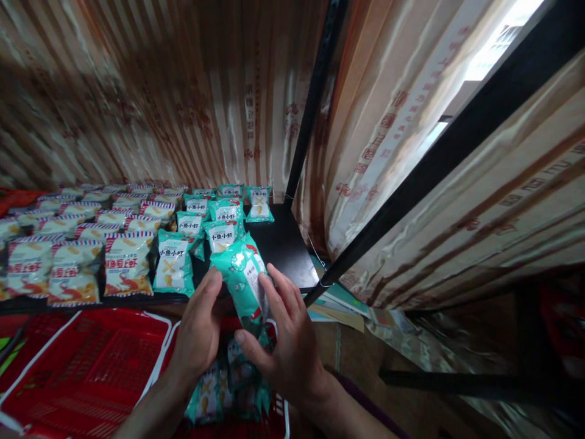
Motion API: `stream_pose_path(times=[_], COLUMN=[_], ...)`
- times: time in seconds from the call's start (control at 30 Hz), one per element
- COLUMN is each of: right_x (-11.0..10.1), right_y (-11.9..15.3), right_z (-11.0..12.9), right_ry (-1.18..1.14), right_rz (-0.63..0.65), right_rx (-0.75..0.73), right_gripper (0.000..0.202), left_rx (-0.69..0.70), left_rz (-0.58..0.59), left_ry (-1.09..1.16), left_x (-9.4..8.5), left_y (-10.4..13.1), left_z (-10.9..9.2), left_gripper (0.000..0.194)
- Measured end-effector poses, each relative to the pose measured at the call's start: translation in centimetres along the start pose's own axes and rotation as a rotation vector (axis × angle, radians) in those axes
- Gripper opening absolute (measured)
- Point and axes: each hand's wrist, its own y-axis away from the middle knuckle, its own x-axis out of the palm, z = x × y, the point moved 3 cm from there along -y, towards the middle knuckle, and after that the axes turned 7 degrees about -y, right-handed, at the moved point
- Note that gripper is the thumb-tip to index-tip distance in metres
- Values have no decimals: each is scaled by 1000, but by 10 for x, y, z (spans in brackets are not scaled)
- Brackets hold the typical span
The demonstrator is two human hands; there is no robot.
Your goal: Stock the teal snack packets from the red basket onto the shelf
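A teal snack bag point(244, 277) is held between my two hands, tilted, with a white label panel facing up. My left hand point(196, 326) presses against its left side near the top end. Along the right side lie the curled fingers of my right hand point(292, 335), its thumb below near the bag's lower end. Beneath my hands, a red basket point(278, 411) with a white rim holds several more teal bags point(223, 390). Just beyond, matching teal bags point(173, 262) stand in rows on a black shelf point(286, 250).
Rows of white and orange snack bags point(128, 262) fill the shelf's left part. A second red basket point(100, 347) stands at the lower left. Black metal posts point(411, 171) rise at the right and back corner, with patterned curtains point(192, 91) behind.
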Motion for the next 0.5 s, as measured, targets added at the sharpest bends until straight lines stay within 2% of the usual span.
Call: stream_pose_path(times=[0.13, 0.23, 0.4, 0.5], right_x=[0, 0, -1, -2], right_y=[-1, -2, 1, 0], right_z=[2, 1, -2, -3], right_ry=[6, 3, -53, -121], right_rz=[-8, -27, -26, -10], right_rx=[-24, -18, 54, 130], right_gripper=[70, 70, 74, 75], left_rx=[-59, -61, 24, 98], left_rz=[-27, 24, 154, 138], left_ry=[37, 23, -35, -107], left_x=[0, 1, 2, 0], left_y=[-1, 1, 7, 12], left_z=[3, 4, -2, -9], left_gripper=[45, 46, 44, 43])
